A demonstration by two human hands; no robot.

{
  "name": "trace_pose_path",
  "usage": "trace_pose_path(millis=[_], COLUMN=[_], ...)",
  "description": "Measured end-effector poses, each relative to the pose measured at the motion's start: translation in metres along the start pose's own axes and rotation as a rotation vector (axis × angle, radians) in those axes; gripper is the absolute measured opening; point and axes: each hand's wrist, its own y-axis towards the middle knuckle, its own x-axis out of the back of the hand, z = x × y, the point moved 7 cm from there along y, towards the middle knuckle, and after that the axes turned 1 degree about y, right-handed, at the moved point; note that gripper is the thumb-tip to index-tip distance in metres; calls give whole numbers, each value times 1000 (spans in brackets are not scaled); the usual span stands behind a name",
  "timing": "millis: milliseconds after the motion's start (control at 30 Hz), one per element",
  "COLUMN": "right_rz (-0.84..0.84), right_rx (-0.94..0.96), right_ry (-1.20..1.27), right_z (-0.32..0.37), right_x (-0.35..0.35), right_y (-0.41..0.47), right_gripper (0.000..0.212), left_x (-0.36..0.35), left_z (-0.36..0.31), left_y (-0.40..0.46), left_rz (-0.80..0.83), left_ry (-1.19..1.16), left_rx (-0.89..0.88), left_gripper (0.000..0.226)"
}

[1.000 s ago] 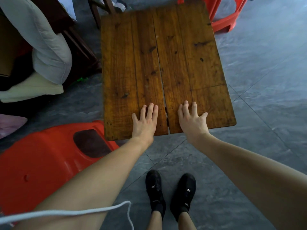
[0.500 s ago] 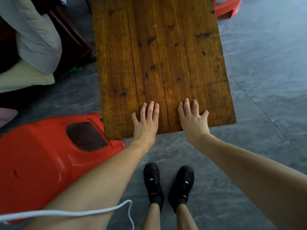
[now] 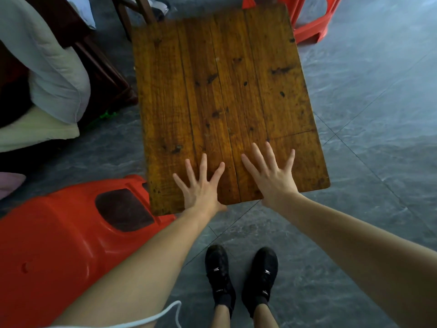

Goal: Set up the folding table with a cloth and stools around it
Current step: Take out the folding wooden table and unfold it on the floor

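Note:
The brown wooden folding table (image 3: 227,91) stands unfolded in front of me, its plank top bare. My left hand (image 3: 201,185) and my right hand (image 3: 272,176) are over its near edge, side by side, with straight, spread fingers. Whether the palms touch the wood I cannot tell. A red plastic stool (image 3: 59,245) lies on its side at my lower left, partly under the table's near left corner. Another red stool (image 3: 312,22) stands beyond the table's far right corner. No cloth lies on the table.
Dark wooden furniture (image 3: 99,67) with pale cushions (image 3: 52,74) crowds the left side. A wooden chair leg (image 3: 139,10) stands behind the table. Grey tiled floor (image 3: 378,138) stretches to the right. My black shoes (image 3: 241,275) stand just short of the table. A white cord (image 3: 165,313) hangs at the bottom.
The fingers of both hands have spread wide apart from lying close together on the tabletop. The view has tilted up, showing the far stool again.

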Motion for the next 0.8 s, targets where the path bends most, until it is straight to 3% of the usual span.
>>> trace_pose_path(millis=[267,600,800], right_rz=[125,106,119], right_rx=[-44,-34,-13], right_ry=[103,118,120], right_z=[9,6,7], right_x=[-15,-14,-18], right_y=[14,19,20], right_gripper=[144,128,135], left_x=[-19,-19,-16], left_z=[-1,2,1], left_y=[4,8,3], left_rz=[29,-40,-71], left_ry=[-37,-102,-85], left_rx=[-10,-35,-15], left_gripper=[137,134,124])
